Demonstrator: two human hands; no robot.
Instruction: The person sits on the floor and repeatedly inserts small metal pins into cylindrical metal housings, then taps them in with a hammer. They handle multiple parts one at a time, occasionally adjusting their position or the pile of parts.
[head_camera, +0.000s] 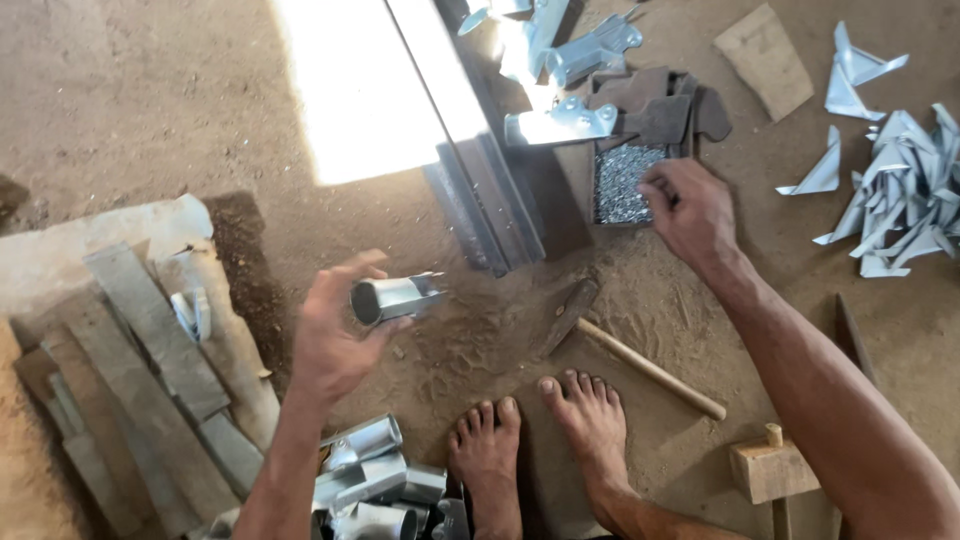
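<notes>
Left hand (330, 345) wraps a short, shiny, folded sheet-metal tube (395, 298), grip closed around its body — light, stiff, likely sharp-edged, best held mid-wall. At two o'clock, right hand (690, 210) dips pinched fingers into a dark tray of small grey nails (620, 185); what they hold, I cannot tell. A wooden-handled hammer (620, 345) lies on the dusty floor (150, 110).

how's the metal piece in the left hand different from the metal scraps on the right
The metal piece is bent into a rounded tube with an open end; the metal scraps are flat, pointed triangular offcuts. The piece is a single one held off the ground in the left hand; the scraps lie in a loose heap on the dirt. Both are shiny grey sheet metal.
</notes>
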